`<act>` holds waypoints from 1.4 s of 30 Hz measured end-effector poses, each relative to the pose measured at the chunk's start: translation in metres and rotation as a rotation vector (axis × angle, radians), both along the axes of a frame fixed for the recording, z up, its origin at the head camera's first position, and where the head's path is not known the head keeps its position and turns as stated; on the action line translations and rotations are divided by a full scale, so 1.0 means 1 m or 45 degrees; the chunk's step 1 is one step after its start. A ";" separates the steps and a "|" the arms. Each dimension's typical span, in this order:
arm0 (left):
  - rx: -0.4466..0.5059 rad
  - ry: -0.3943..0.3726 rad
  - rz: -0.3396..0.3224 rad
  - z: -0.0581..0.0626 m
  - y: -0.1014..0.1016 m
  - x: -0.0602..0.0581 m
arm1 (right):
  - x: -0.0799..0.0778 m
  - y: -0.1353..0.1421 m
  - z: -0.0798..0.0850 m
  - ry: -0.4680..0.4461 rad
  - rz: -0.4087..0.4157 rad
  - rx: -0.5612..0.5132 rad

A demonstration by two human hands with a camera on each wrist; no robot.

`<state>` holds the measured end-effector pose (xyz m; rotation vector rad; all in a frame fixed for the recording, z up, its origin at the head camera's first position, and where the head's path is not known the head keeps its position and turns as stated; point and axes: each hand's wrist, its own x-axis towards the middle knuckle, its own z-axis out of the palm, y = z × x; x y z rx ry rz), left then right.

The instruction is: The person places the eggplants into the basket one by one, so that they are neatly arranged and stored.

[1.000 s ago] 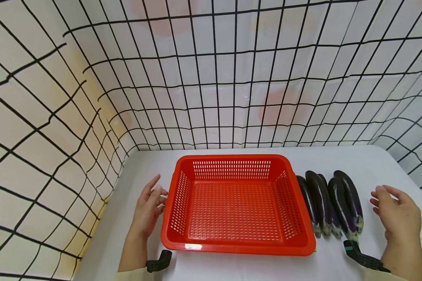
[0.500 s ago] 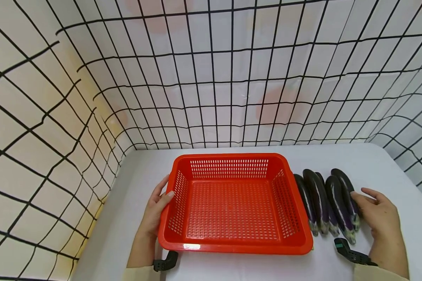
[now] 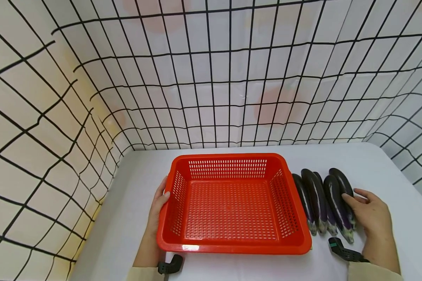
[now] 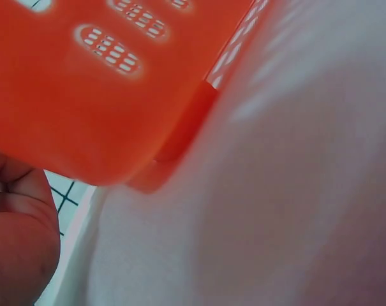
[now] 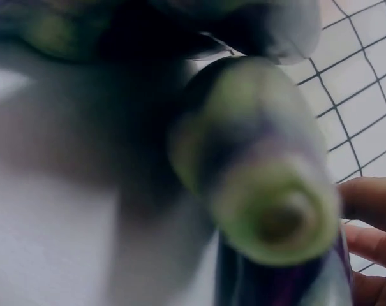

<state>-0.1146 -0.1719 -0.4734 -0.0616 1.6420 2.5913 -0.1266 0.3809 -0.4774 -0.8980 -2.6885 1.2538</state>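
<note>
Closer in than a second ago, the left grip (image 3: 156, 208) holds the red basket (image 3: 232, 248) by its nine-o'clock rim, thumb over the edge, apparently to steady it. Bunched at the basket's three o'clock, perhaps for easy reach, lie eggplants (image 3: 316, 195), stalks toward five. The right grip (image 3: 372, 214) has come to their outer side, thumb touching one; its wrist view being blurred, I cannot tell whether it has closed. White counter (image 3: 267, 269) lies beneath; wire grid (image 3: 229, 82) stands at twelve.

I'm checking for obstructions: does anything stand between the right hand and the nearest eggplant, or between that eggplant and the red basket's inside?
Nothing visible separates the right hand from the nearest eggplant. Toward the red basket, the other eggplants lie between, then its right side wall.
</note>
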 end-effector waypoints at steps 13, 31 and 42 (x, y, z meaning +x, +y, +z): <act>0.036 0.021 0.001 0.004 0.002 0.001 | 0.003 -0.004 0.005 -0.048 0.004 0.083; 0.040 -0.005 0.021 0.003 0.004 0.001 | 0.011 -0.004 0.023 -0.018 -0.069 0.022; 0.016 -0.010 0.069 0.004 0.000 0.000 | 0.007 -0.006 0.034 -0.022 -0.214 -0.127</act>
